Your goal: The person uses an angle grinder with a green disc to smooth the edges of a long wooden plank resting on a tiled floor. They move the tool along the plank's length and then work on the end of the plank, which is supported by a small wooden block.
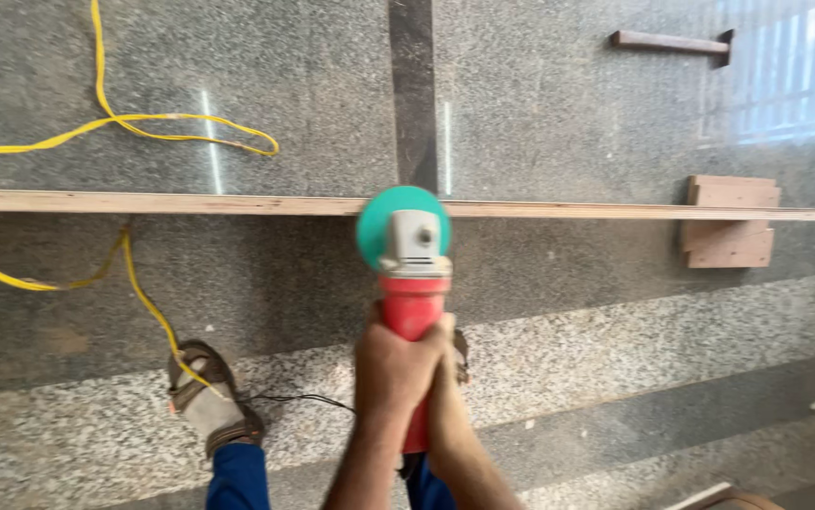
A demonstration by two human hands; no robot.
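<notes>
Yellow cable (134,123), looped on the granite floor (266,274) at nine to eleven o'clock; sandalled foot (207,401) at seven. Centre: red angle grinder (412,283), green disc against the long wooden strip (143,202), body wrapped tight by the left hand (390,368); right hand (445,378) behind it, apparently clasped too. Wooden block (729,222) at three o'clock.

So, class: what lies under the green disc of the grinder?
Under the disc you see the wooden strip and grey stone floor. Where the disc meets them is covered.
</notes>
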